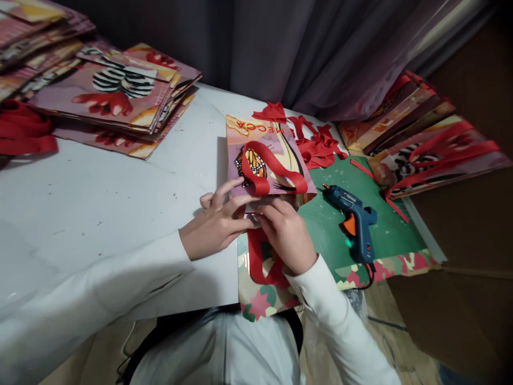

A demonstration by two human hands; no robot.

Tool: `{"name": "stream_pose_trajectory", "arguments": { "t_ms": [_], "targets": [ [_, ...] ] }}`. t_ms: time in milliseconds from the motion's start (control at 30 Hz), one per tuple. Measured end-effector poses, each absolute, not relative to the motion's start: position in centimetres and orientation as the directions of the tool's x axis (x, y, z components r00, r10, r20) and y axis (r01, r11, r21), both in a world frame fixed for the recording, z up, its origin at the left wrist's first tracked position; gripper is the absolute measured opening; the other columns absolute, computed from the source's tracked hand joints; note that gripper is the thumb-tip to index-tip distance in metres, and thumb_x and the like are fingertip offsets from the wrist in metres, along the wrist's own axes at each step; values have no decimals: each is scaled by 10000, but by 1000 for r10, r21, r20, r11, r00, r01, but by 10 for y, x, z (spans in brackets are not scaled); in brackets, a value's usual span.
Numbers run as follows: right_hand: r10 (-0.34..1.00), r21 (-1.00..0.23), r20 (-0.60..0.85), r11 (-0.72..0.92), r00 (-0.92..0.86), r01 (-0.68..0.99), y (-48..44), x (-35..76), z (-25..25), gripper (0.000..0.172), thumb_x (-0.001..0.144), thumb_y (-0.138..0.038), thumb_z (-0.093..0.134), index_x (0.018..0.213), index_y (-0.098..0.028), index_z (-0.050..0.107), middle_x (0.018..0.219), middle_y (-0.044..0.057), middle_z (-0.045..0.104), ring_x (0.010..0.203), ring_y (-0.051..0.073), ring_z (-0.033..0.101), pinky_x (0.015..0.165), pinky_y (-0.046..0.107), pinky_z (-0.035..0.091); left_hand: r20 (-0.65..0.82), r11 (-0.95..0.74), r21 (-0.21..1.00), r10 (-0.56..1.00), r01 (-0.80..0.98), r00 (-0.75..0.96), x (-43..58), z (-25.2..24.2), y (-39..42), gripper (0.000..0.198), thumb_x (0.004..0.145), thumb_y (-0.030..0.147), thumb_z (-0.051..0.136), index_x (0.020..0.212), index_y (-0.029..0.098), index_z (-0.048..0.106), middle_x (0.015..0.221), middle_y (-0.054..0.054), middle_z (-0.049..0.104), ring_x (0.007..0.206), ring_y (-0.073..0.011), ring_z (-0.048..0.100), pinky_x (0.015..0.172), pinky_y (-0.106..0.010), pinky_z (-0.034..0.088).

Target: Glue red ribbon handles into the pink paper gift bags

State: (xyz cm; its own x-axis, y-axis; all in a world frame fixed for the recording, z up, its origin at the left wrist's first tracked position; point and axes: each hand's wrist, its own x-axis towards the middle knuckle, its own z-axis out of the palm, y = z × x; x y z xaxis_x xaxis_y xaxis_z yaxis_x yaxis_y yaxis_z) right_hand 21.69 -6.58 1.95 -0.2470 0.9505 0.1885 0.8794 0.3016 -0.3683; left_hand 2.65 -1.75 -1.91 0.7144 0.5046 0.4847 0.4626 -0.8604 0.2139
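The printed paper bag [266, 160] lies flat at the centre of the frame, its red ribbon handle [280, 166] looped on top. My left hand [216, 224] and right hand [286, 235] both pinch its near edge, fingers closed on it. Just to the right, a blue glue gun [355, 219] rests on the green mat [385, 224]. Stacked bags [108, 96] sit in the upper left on the counter [100, 203].

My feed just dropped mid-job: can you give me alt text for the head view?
The left hand and right hand grip the near edge of a paper bag with a red ribbon handle on a white table. A blue glue gun lies on a green mat to the right, with red ribbon scraps behind it.
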Motion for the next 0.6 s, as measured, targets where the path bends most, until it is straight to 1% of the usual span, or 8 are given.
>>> {"name": "stream_pose_trajectory", "arguments": {
  "t_ms": [33, 100, 200, 267, 400, 600],
  "targets": [
    [949, -307, 116, 314, -293, 898, -58, 216, 20, 201, 963, -166, 499, 1024, -168, 691, 998, 99, 677, 948, 214, 609, 833, 311, 466, 485, -860, 214, 506, 464, 713, 27, -19, -18, 269, 899, 151, 590, 985, 350, 748, 1386, -50, 504, 1438, -340, 210, 963, -477, 326],
    [937, -230, -23, 333, -348, 914, -44, 214, 21, 194, 943, -135, 526, 1026, -152, 701, 1001, 111, 699, 911, 215, 639, 779, 296, 472, 477, -859, 212, 507, 466, 718, 27, -20, -18, 281, 891, 136, 589, 982, 347, 750, 1397, -41, 511, 1436, -338, 215, 977, -481, 314],
    [915, -182, -128, 357, -382, 916, -32, 211, 20, 236, 933, -76, 497, 1031, -136, 704, 940, 119, 728, 823, 201, 668, 717, 276, 468, 476, -865, 210, 497, 455, 726, 28, -20, -19, 284, 882, 132, 598, 991, 348, 746, 1399, -28, 519, 1425, -329, 232, 992, -474, 296],
    [906, -161, -154, 372, -395, 914, -28, 209, 19, 253, 933, -62, 483, 1025, -134, 708, 907, 123, 739, 779, 195, 672, 698, 271, 467, 497, -870, 209, 488, 446, 717, 29, -21, -19, 287, 879, 129, 598, 991, 352, 741, 1400, -20, 517, 1424, -322, 235, 993, -469, 290],
    [907, -97, -192, 363, -375, 927, -27, 205, 18, 204, 927, -94, 521, 948, -122, 723, 840, 138, 741, 689, 203, 665, 629, 278, 457, 490, -873, 199, 482, 445, 726, 28, -21, -18, 288, 875, 112, 591, 982, 336, 738, 1381, -34, 516, 1427, -325, 226, 962, -459, 296],
    [911, -46, -169, 375, -377, 926, -32, 196, 14, 259, 916, -40, 474, 947, -93, 726, 902, 196, 734, 760, 248, 678, 636, 319, 457, 482, -874, 175, 477, 453, 735, 27, -18, -19, 247, 882, 107, 574, 907, 294, 733, 1361, -48, 517, 1427, -328, 206, 904, -457, 304]
  ]
}}
